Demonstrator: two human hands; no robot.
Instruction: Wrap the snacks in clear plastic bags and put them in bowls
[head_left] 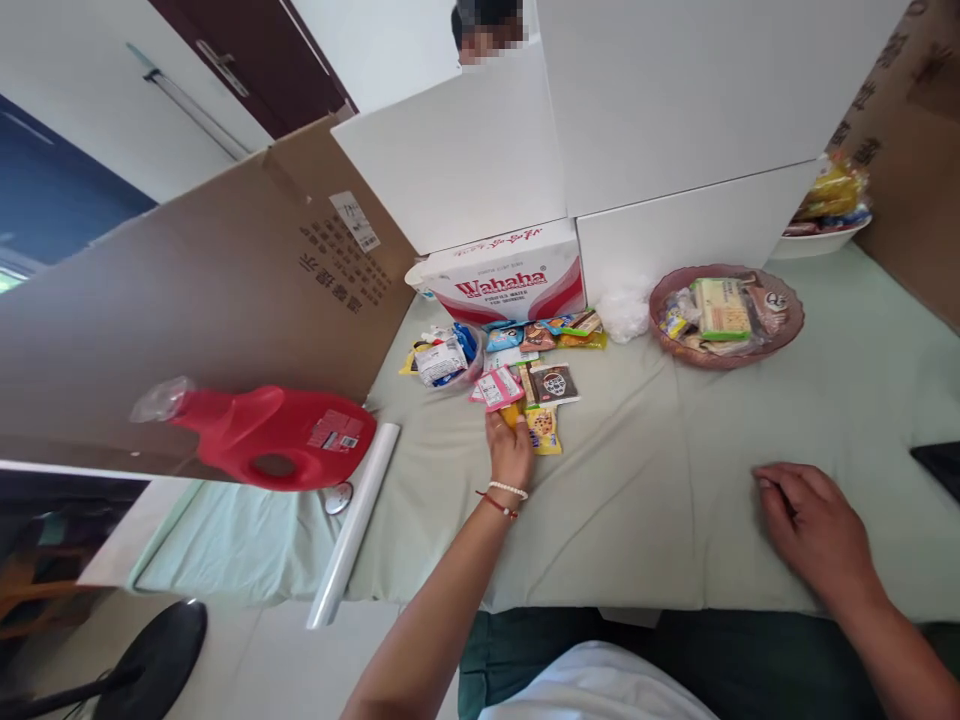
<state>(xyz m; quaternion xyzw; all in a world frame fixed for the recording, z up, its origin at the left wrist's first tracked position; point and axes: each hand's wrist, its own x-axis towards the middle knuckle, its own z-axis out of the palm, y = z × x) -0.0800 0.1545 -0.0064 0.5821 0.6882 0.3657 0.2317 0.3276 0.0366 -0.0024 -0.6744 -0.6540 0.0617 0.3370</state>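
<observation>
My left hand reaches forward over the cloth, its fingers closed on a small yellow snack packet. Just past the fingertips lies a pink-and-white packet. To the right are a dark square snack packet and a yellow cookie packet. A small clear bowl full of wrapped snacks stands to the left. Behind, more snack packets lie in a row against a white Wahaha box. Loosely curled, my right hand rests on the cloth near the front edge, with nothing visible in it.
A pinkish glass bowl of packaged snacks stands right of a crumpled clear plastic bag. On the left are a red jug and a white roll. Cardboard and white panels wall the table. A person is behind.
</observation>
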